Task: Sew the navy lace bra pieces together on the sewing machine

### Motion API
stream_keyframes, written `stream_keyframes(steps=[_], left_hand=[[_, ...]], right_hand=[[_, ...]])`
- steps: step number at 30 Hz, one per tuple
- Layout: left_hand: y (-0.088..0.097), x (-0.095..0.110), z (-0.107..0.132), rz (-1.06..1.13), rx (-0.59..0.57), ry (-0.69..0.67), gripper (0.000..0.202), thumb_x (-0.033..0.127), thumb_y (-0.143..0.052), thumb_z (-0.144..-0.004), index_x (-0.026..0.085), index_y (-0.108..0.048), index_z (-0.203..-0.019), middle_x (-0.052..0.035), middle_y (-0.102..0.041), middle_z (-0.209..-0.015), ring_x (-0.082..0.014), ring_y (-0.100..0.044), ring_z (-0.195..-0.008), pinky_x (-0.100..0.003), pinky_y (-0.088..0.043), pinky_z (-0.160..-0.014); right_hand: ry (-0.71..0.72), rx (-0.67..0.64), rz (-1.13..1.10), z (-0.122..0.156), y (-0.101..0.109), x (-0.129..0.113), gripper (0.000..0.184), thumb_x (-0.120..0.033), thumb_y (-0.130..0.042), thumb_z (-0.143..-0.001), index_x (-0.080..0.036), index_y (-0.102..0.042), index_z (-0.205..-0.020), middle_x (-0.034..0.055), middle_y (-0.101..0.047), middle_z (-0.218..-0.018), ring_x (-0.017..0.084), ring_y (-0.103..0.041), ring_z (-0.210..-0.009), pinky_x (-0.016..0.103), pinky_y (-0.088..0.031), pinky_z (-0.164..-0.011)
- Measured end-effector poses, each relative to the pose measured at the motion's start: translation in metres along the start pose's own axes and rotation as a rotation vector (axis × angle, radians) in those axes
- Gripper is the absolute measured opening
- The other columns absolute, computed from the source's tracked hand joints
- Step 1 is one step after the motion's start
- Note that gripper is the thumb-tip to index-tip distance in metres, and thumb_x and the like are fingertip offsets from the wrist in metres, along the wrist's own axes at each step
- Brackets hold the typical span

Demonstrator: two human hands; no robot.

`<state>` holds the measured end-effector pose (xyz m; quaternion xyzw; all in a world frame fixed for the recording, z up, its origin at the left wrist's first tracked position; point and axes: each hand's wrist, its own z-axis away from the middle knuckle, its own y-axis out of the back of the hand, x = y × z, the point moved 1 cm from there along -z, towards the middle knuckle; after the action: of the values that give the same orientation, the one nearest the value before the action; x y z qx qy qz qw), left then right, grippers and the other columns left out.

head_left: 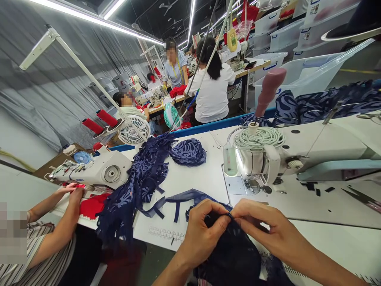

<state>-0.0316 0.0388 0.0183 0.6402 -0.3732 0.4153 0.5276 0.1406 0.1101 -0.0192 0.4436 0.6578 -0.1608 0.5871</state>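
Note:
Between my two hands hangs a dark navy piece of fabric [235,254], its upper edge pinched by both. My left hand [205,230] grips that edge between thumb and forefinger. Close beside it, my right hand [264,222] pinches the same edge, the fingertips of both hands almost touching. The lower part of the cloth drops over the table's front edge toward my lap. A sheer navy strip [184,195] runs left from behind my left hand across the white table. Just beyond my hands stands a white sewing machine [336,135], its needle area lit.
A heap of navy patterned pieces [149,171] lies at left, with a stack of navy cups [188,152] behind. Scissors [364,200] and dark scraps lie right. A co-worker's hands [74,190] work red fabric at another machine [98,167]. Clear plastic bins [312,71] stand behind.

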Motion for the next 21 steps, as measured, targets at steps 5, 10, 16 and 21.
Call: stream_keyframes(steps=[5, 10, 16, 21], left_hand=[[0.002, -0.001, -0.002, -0.002, 0.026, 0.03, 0.006, 0.016, -0.061, -0.084, 0.018, -0.062, -0.078, 0.0013, -0.059, -0.078, -0.013, -0.052, -0.074, -0.025, -0.039, -0.07], [0.007, -0.002, -0.007, 0.052, 0.076, 0.011, 0.003, 0.018, -0.059, -0.085, 0.019, -0.059, -0.081, 0.0, -0.057, -0.084, -0.0147, -0.054, -0.083, -0.026, -0.041, -0.078], [0.005, -0.001, -0.008, 0.106, 0.051, -0.003, 0.003, 0.019, -0.057, -0.088, 0.019, -0.06, -0.086, -0.0031, -0.065, -0.094, -0.0171, -0.059, -0.092, -0.028, -0.044, -0.088], [0.006, 0.0, -0.007, 0.091, 0.059, 0.002, 0.003, 0.021, -0.059, -0.088, 0.019, -0.061, -0.087, -0.0038, -0.068, -0.095, -0.018, -0.062, -0.094, -0.029, -0.046, -0.09]], right_hand=[[0.2, 0.019, 0.196, 0.005, 0.005, 0.002, 0.014, -0.026, -0.049, -0.099, -0.027, -0.062, -0.105, 0.0021, -0.065, -0.088, 0.015, -0.06, -0.076, 0.027, -0.05, -0.067], [0.337, 0.106, 0.359, 0.015, 0.014, 0.015, 0.025, -0.016, -0.044, -0.099, -0.029, -0.061, -0.113, 0.0043, -0.068, -0.104, 0.015, -0.066, -0.085, 0.025, -0.05, -0.07], [0.372, 0.169, 0.462, 0.012, 0.013, 0.015, 0.024, -0.019, -0.051, -0.097, -0.028, -0.063, -0.116, 0.0067, -0.068, -0.116, 0.02, -0.066, -0.105, 0.031, -0.053, -0.084], [0.41, 0.212, 0.417, 0.005, 0.011, 0.01, 0.005, -0.024, -0.062, -0.094, -0.027, -0.063, -0.099, 0.0057, -0.07, -0.108, 0.022, -0.065, -0.098, 0.036, -0.052, -0.084]])
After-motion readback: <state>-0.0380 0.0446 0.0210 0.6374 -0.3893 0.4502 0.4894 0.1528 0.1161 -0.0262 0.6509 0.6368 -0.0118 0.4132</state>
